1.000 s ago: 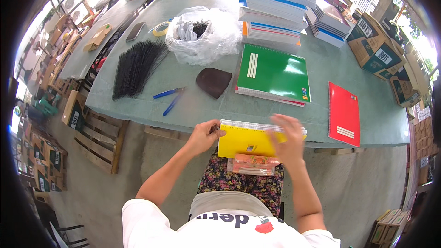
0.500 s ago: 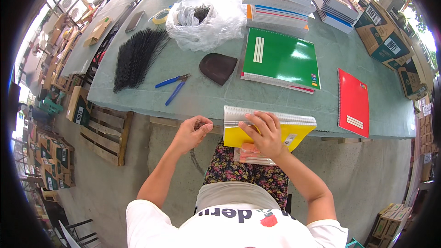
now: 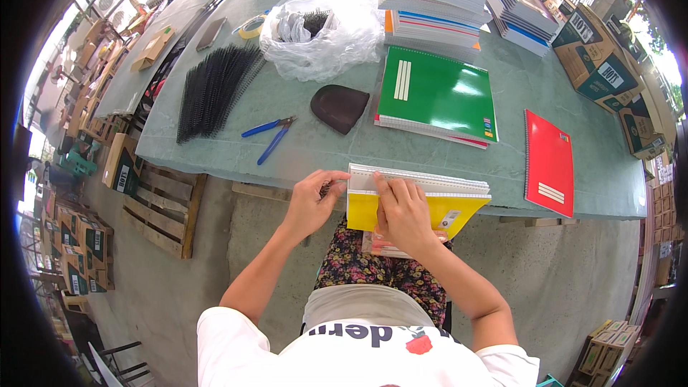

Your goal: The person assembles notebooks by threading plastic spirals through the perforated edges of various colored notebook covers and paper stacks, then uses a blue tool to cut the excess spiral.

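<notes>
A yellow-covered notebook (image 3: 363, 209) lies at the table's near edge, its row of punched holes and white pages facing up along the top. My right hand (image 3: 408, 209) holds it from above, fingers drawn together over the cover and page edge. My left hand (image 3: 315, 201) is closed on a dark spiral binding coil (image 3: 325, 190), with its fingertips at the notebook's upper left corner. Most of the coil is hidden by the hand. Pinkish packaged items (image 3: 380, 245) show beneath the notebook, above my lap.
Blue-handled cutters (image 3: 271, 140) and a dark rounded pouch (image 3: 340, 109) lie ahead. Black coils (image 3: 211, 93) are heaped left, beside a plastic bag (image 3: 322, 54). A green notebook (image 3: 444, 93) tops a small pile; a red one (image 3: 548, 161) lies right. Tall notebook stacks (image 3: 433, 7) stand behind.
My left hand has moved right and slightly up, bringing the coil to the notebook's corner. The right hand has shifted a little left, and its spread fingers have come together.
</notes>
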A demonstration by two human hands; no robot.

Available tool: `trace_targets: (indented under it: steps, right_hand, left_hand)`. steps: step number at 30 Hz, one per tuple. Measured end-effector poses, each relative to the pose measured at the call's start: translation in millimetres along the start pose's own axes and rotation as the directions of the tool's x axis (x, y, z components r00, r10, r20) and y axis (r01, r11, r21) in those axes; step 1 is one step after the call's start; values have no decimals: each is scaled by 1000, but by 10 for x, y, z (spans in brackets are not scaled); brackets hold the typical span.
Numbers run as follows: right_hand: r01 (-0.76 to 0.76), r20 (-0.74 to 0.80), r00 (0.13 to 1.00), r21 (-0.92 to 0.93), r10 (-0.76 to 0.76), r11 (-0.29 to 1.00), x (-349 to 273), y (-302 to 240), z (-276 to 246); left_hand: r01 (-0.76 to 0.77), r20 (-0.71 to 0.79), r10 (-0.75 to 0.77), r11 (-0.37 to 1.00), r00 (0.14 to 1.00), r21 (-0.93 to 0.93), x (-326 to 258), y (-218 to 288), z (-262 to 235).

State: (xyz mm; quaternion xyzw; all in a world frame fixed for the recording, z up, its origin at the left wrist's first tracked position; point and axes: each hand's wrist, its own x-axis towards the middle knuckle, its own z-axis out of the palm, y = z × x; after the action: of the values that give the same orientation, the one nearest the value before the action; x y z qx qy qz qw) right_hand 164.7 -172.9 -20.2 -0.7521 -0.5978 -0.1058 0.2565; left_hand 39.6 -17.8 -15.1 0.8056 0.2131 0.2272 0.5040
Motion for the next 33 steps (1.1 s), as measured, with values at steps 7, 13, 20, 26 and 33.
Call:
trace_targets:
  steps: [7, 13, 20, 26, 33]
  right_hand:
    - [38, -18, 999, 77, -36, 996, -156, -18, -42]
    - [113, -77, 991, 83, -106, 990, -273, -16, -51]
    - [126, -83, 989, 79, -119, 989, -275, 6, -49]
    - [147, -24, 989, 107, -145, 983, -148, -58, -133]
    - [-102, 206, 977, 216, 57, 971, 280, 13, -54]
  left_hand:
    - [-73, -2, 73, 994, 997, 75, 125, 107, -61]
    - [281, 482, -286, 956, 828, 85, 354, 245, -91]
    - [413, 546, -416, 900, 727, 137, 458, 316, -94]
    - [35, 413, -80, 993, 907, 115, 332, 110, -70]
    - [383, 51, -417, 872, 908, 304, -269, 127, -141]
